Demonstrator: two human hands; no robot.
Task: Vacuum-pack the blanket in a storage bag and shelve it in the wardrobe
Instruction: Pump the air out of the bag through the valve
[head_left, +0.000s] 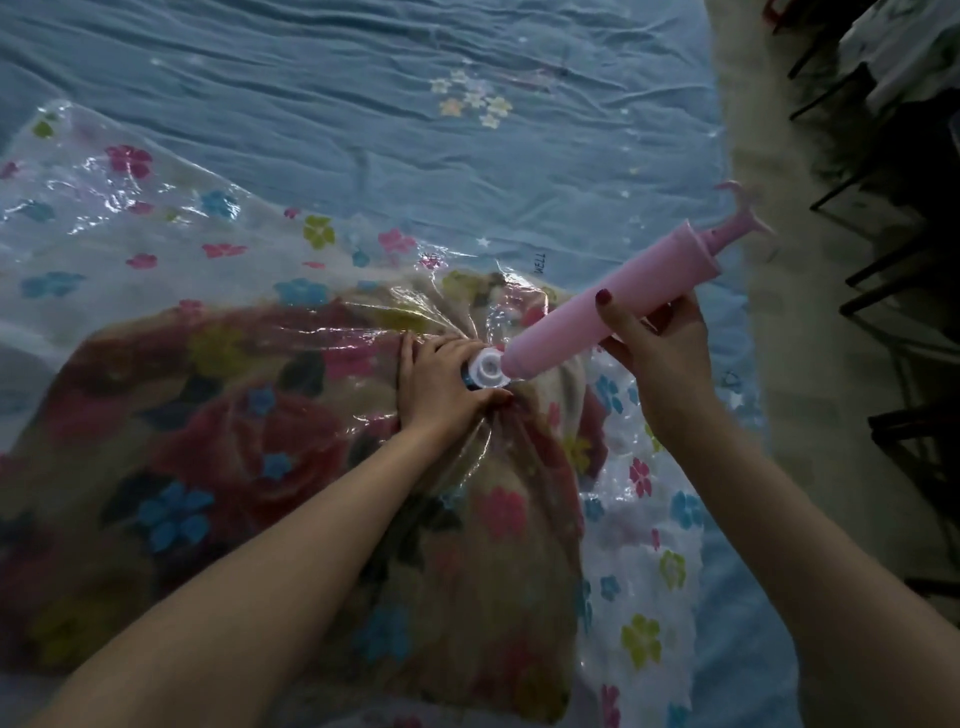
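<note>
Left hand (441, 379) is down on the white valve (487, 368), fingers curled around it and pinning it against the blanket (218, 441) inside the flowered storage bag (644, 519), all of it lying on the blue bedsheet (363, 104). Right hand (657, 345) wraps the barrel of the pink hand pump (608, 312), nozzle meeting the valve, though whether it is fully seated is hard to tell in this dim light. Blanket's bagged; the plastic looks only partly drawn in, loose at the far end. By my reckoning pumping, capping and shelving in the wardrobe remain.
</note>
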